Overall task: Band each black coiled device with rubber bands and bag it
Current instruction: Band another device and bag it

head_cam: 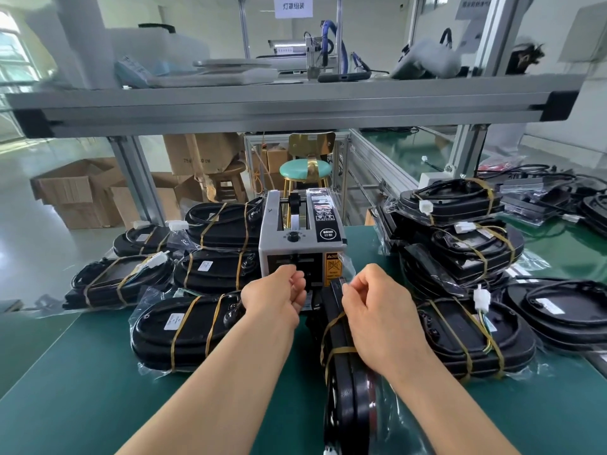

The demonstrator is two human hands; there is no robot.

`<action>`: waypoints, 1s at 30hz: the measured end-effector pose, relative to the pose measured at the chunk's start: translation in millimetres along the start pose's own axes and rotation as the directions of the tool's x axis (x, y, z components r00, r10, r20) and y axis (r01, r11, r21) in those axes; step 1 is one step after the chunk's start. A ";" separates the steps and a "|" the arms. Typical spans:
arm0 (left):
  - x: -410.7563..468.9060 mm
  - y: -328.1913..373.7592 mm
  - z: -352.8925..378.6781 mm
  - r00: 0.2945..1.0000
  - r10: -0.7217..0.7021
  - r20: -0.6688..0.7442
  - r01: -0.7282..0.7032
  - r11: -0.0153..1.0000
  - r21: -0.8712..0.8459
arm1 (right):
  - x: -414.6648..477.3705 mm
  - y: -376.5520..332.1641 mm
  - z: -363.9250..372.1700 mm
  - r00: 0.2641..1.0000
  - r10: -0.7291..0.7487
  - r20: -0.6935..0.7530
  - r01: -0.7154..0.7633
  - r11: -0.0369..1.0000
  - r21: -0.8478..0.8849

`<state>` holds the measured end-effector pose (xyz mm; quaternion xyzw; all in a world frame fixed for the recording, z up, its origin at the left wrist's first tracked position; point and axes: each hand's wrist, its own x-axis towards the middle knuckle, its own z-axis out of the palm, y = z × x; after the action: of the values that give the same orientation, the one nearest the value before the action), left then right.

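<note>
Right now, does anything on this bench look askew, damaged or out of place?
The pile of bagged devices right of the tape dispenser is stacked unevenly: upper ones tilt and overhang those below. Behind the bench, a cardboard box looks torn and slumped. Nothing looks spilled.

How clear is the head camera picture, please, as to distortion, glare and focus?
Head view: wide-angle distortion bows the grey aluminium shelf beam; daylight glares off the pale floor at left; the clear plastic bag round the upright black coiled device glints; left hand, right hand and grey tape dispenser are sharp, the top-shelf clutter softer.
</note>
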<state>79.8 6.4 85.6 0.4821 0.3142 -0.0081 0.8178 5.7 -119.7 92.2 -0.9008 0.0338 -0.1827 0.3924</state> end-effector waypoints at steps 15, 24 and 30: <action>-26.6 21.2 -19.8 0.694 0.015 0.720 -0.467 0.771 0.434 | 1.9 9.2 -2.0 0.996 0.020 0.083 -0.035 0.983 0.178; -17.4 37.0 -4.2 0.664 -0.173 0.727 -0.480 0.647 0.593 | 5.1 10.9 -2.4 0.995 0.044 0.094 -0.059 0.986 0.157; -16.0 32.5 0.3 0.688 -0.153 0.709 -0.477 0.640 0.602 | 5.0 11.8 -3.7 0.994 0.044 0.097 -0.061 0.983 0.172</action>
<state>77.4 19.0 119.5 0.7611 -0.1054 -0.2398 0.5934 10.0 -131.4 87.5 -0.8694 0.0232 -0.1324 0.4755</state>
